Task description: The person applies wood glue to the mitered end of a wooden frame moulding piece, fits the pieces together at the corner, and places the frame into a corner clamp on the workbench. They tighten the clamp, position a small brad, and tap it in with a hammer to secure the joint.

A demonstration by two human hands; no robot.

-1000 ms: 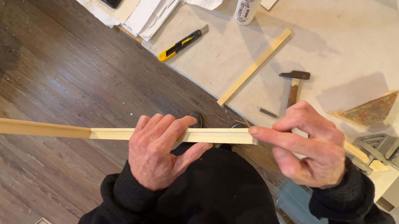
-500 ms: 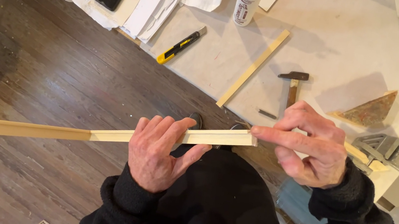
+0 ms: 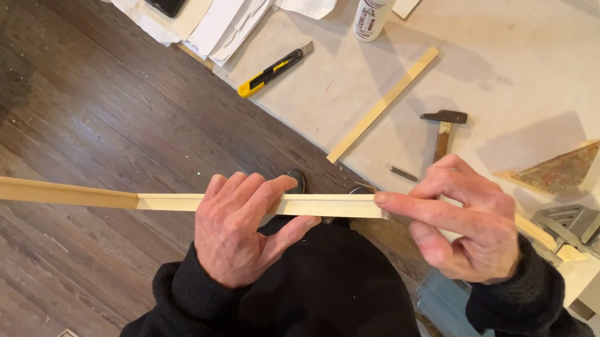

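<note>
A long pale wooden strip point(image 3: 146, 201) runs in from the left edge, its far end cut off there, held level above the dark plank floor point(image 3: 66, 94). The left hand point(image 3: 240, 225) curls its fingers over the strip's top, thumb beneath, gripping it. Further right, the right hand point(image 3: 463, 222) lays its forefinger along the strip and closes around it, hiding that end. Behind on the worktable point(image 3: 515, 67) lie a yellow utility knife point(image 3: 275, 69), glue bottle point(image 3: 379, 1), small hammer point(image 3: 443, 128) and, partly hidden by the right wrist, a metal corner clamp point(image 3: 585, 231).
</note>
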